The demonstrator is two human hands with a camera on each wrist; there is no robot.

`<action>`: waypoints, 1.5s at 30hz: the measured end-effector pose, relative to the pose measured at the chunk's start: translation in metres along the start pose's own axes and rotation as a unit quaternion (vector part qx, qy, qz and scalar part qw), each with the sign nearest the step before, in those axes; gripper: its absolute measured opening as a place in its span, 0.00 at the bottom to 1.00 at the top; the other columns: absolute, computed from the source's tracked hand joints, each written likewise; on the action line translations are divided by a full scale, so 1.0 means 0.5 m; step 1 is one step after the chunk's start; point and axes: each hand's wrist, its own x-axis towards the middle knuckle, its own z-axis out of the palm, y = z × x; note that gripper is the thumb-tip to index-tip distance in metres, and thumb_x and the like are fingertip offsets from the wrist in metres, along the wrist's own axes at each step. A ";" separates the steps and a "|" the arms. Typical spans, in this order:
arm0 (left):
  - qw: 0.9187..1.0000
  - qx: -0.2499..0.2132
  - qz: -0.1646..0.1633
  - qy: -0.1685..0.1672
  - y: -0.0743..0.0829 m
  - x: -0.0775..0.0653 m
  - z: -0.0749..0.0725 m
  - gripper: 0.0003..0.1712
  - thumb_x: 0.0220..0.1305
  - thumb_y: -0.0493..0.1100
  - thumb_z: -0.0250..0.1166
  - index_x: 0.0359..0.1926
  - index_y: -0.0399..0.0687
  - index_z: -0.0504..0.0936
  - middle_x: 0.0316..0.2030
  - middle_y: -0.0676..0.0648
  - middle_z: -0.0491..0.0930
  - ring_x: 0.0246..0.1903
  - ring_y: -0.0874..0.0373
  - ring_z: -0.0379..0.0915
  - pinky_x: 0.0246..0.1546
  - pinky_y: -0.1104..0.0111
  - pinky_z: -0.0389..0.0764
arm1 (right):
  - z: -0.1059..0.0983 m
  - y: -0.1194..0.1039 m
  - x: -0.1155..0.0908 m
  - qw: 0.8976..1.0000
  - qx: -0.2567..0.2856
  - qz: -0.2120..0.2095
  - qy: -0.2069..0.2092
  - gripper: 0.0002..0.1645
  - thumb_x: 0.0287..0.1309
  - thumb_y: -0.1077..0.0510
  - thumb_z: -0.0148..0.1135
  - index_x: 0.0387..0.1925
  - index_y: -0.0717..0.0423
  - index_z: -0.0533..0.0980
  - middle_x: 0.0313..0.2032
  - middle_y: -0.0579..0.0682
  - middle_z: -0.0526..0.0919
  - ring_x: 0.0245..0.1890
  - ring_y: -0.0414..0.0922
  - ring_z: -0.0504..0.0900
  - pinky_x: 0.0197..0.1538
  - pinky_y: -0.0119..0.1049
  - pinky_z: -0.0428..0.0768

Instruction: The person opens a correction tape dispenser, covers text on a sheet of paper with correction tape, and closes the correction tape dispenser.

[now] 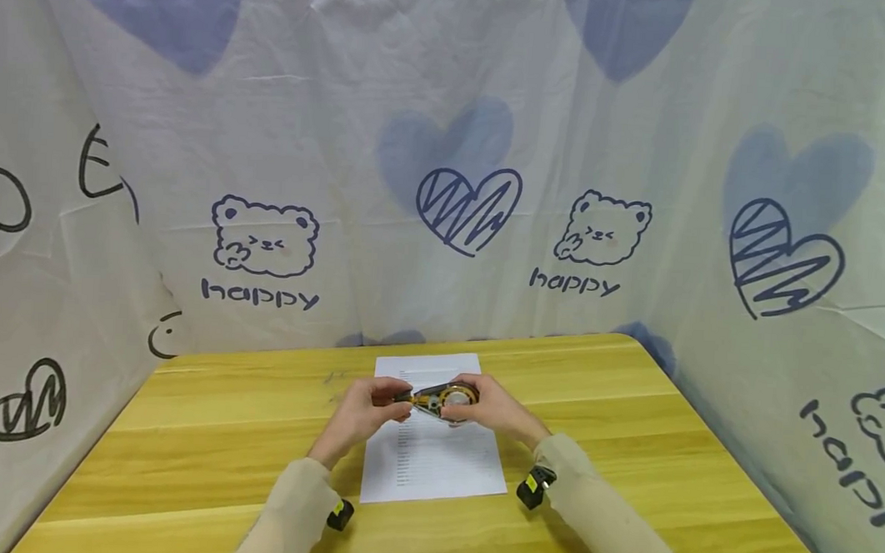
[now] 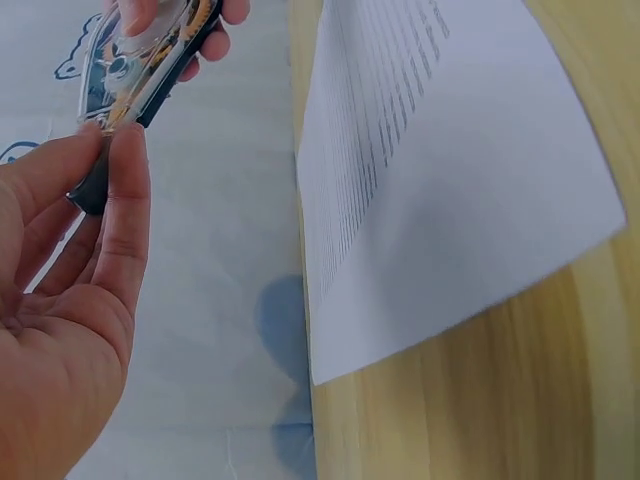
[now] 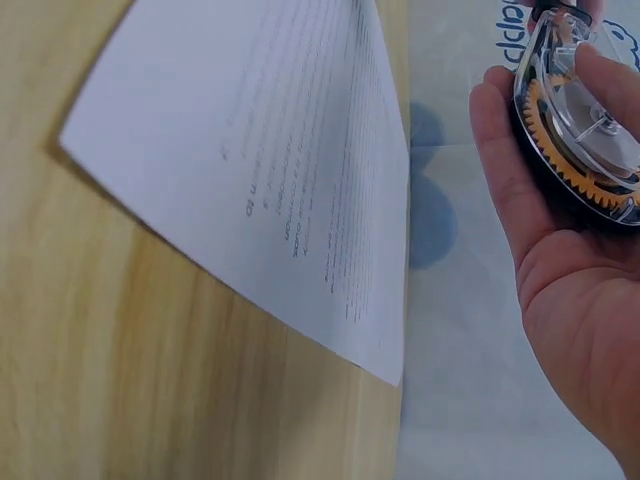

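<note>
A correction tape (image 1: 436, 400) with a clear case, orange gears and black edging is held up above a printed sheet of paper (image 1: 440, 468). My left hand (image 1: 364, 410) pinches its narrow black tip end between thumb and fingers, as the left wrist view shows with the dark cap (image 2: 92, 188). My right hand (image 1: 499, 409) grips the wide rounded end, thumb on the clear face and fingers beneath. In the right wrist view the orange gear (image 3: 560, 150) shows through the case. Whether the cap is loose from the body I cannot tell.
The paper lies flat on a yellow wood-grain table (image 1: 239, 433). White cloth (image 1: 359, 155) printed with hearts and bears hangs behind the table and at both sides. Each wrist wears a small black camera (image 1: 535, 488).
</note>
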 end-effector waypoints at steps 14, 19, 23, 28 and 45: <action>0.999 -0.030 -0.006 -0.015 -0.002 -0.008 0.004 0.16 0.62 0.38 0.69 0.51 0.39 0.84 0.40 0.40 0.86 0.35 0.53 0.85 0.45 0.50 0.85 | 0.014 -0.024 -0.010 1.000 0.008 -0.015 -0.007 0.18 0.59 0.55 0.69 0.49 0.57 0.78 0.43 0.57 0.81 0.40 0.48 0.82 0.41 0.37 0.84; 0.999 -0.037 -0.004 -0.015 -0.003 -0.008 0.009 0.16 0.62 0.37 0.68 0.51 0.38 0.84 0.40 0.39 0.87 0.35 0.51 0.85 0.45 0.50 0.85 | 0.015 -0.022 -0.011 1.000 0.006 -0.020 -0.015 0.17 0.60 0.56 0.68 0.48 0.58 0.77 0.43 0.58 0.81 0.39 0.46 0.82 0.42 0.41 0.84; 0.999 -0.035 -0.003 -0.015 -0.002 -0.005 0.009 0.15 0.62 0.37 0.68 0.50 0.39 0.84 0.40 0.41 0.87 0.36 0.51 0.85 0.45 0.50 0.85 | 0.017 -0.011 -0.006 0.999 0.032 -0.022 -0.022 0.18 0.60 0.55 0.68 0.49 0.58 0.76 0.45 0.61 0.80 0.37 0.45 0.84 0.45 0.48 0.85; 0.999 -0.040 -0.004 -0.013 -0.001 -0.002 0.010 0.15 0.62 0.36 0.68 0.50 0.38 0.84 0.40 0.40 0.87 0.36 0.51 0.85 0.45 0.52 0.85 | 0.016 -0.010 -0.004 0.999 0.037 -0.026 -0.027 0.18 0.61 0.55 0.67 0.50 0.57 0.75 0.45 0.61 0.80 0.37 0.47 0.85 0.43 0.48 0.86; 0.999 -0.038 -0.014 0.033 0.007 0.011 0.022 0.16 0.64 0.39 0.67 0.51 0.37 0.84 0.41 0.40 0.87 0.34 0.52 0.86 0.38 0.63 0.87 | 0.043 -0.022 -0.007 0.960 -0.225 -0.140 0.085 0.38 0.51 0.51 0.76 0.62 0.49 0.70 0.52 0.52 0.70 0.49 0.46 0.76 0.53 0.43 0.80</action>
